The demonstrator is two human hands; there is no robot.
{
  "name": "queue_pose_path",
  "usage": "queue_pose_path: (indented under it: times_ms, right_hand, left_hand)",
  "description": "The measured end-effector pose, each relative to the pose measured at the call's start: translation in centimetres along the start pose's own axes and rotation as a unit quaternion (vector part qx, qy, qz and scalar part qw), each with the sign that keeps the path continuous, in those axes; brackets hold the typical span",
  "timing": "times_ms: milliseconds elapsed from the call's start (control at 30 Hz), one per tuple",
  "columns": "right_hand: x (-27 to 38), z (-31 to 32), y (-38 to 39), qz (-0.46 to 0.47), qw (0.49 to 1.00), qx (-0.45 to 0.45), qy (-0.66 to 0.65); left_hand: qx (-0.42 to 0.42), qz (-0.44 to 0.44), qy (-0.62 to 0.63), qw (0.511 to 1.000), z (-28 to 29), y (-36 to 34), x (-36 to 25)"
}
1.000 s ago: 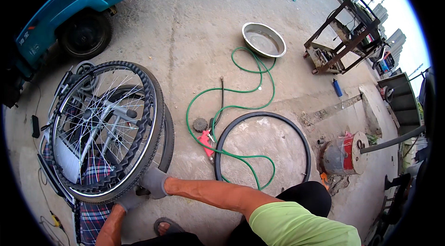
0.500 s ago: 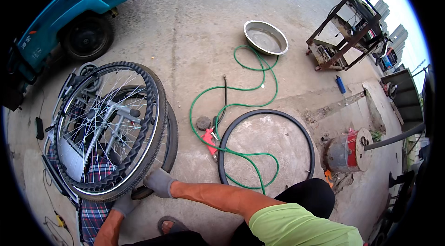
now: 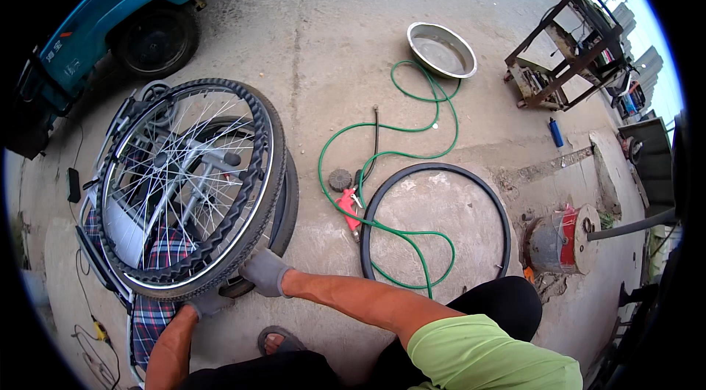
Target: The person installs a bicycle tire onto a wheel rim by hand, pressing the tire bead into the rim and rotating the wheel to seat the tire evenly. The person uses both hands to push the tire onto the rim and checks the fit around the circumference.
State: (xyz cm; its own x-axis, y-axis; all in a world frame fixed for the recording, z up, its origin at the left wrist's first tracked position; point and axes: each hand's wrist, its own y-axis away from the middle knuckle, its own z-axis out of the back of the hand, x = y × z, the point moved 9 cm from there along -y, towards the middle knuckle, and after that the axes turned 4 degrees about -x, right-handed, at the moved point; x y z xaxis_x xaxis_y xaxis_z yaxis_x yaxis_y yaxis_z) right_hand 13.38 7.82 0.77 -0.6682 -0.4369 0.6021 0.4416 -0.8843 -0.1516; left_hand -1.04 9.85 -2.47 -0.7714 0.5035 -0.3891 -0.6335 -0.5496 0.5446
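A wheelchair with a plaid fabric seat (image 3: 152, 325) lies on its side at the left. Its upper spoked wheel (image 3: 273, 169) has a wavy black hand rim (image 3: 262, 133). A second black tire (image 3: 291, 202) shows beneath and beyond that wheel's right edge. My right hand (image 3: 265, 272), in a grey glove, is closed on the near part of this lower tire. My left hand (image 3: 209, 303), gloved too, is beside it, under the upper wheel's near edge. The left fingers are mostly hidden there.
A black inner tube (image 3: 506, 221) lies right of the wheelchair, crossed by a green hose (image 3: 423, 261) with a red air gun (image 3: 348, 208). Farther off are a metal basin (image 3: 441, 49), a rusty cart (image 3: 566, 52), a drum (image 3: 548, 244) and a blue three-wheeled vehicle (image 3: 95, 8).
The whole view has shifted, so the scene sits farther right in the picture. Both hands stay at the lower tire, with little visible change in their grip.
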Motion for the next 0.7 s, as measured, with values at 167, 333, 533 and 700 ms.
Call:
queue_pose_path:
  times_ms: [167, 333, 533, 700]
  right_hand:
    - [-0.2, 1.1, 0.6, 0.019, 0.998, -0.054, 0.013]
    - [0.9, 1.2, 0.6, 0.004, 0.999, 0.028, 0.042]
    - [1.0, 2.8, 1.2, 0.053, 0.994, -0.088, 0.038]
    - [-0.4, 0.7, 1.2, 0.008, 0.999, 0.016, 0.027]
  left_hand:
    - [-0.083, -0.020, -0.023, 0.996, -1.5, 0.2, 3.0]
    - [-0.038, 0.032, -0.025, 0.998, -1.2, 2.2, 4.4]
    - [-0.031, 0.056, -0.089, 0.994, -1.4, 1.7, 3.9]
    - [-0.028, 0.047, -0.095, 0.994, -1.2, 0.7, 3.2]
